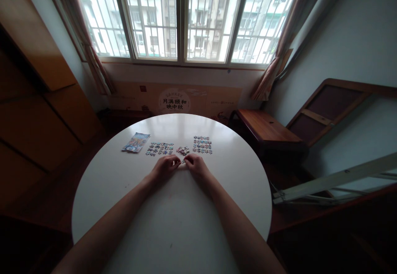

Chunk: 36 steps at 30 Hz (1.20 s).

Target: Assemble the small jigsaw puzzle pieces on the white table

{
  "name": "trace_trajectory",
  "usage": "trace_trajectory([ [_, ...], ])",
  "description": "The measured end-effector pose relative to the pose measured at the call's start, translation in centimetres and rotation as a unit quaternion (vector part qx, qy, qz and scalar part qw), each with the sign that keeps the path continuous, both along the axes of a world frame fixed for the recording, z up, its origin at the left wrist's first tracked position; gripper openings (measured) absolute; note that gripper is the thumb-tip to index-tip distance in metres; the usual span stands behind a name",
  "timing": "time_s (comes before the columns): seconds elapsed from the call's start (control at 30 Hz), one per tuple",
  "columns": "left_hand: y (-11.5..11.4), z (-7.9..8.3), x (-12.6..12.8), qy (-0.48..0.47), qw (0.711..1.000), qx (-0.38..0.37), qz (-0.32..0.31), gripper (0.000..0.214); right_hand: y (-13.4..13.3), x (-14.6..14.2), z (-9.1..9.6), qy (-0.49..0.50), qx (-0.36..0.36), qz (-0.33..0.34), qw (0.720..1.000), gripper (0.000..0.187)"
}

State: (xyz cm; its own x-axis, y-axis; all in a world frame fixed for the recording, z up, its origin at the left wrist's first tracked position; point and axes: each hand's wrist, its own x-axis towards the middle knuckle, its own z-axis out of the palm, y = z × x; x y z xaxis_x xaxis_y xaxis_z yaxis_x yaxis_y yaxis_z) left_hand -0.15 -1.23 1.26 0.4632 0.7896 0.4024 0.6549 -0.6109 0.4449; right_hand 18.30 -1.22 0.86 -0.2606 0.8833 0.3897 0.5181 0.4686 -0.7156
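My left hand [165, 165] and my right hand [195, 164] meet near the middle of the white round table, both with fingers pinched. Between their fingertips is a small jigsaw puzzle piece [182, 161], gripped from both sides. Just beyond my fingers lies a loose heap of puzzle pieces [183, 150]. Left of the heap, more puzzle pieces [159, 148] are spread in rows. To its right, another group of puzzle pieces [202, 145] lies in neat rows. A colourful printed picture sheet [136, 142] rests flat at the far left.
The round white table [180, 220] fills the middle. A wooden bench [266, 127] stands beyond its right edge, with a leaning wooden frame [322, 100] behind. Wooden cabinets [34, 100] line the left. A printed banner [174, 98] hangs under the barred window [180, 21].
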Motion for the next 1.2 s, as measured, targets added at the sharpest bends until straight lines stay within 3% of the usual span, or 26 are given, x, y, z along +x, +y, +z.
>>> trace_trajectory([
  [1.2, 0.13, -0.31, -0.04, -0.002, 1.0, 0.005, 0.0, 0.014, 0.15, -0.04, -0.24, 0.011, -0.002, 0.001, 1.0, 0.012],
])
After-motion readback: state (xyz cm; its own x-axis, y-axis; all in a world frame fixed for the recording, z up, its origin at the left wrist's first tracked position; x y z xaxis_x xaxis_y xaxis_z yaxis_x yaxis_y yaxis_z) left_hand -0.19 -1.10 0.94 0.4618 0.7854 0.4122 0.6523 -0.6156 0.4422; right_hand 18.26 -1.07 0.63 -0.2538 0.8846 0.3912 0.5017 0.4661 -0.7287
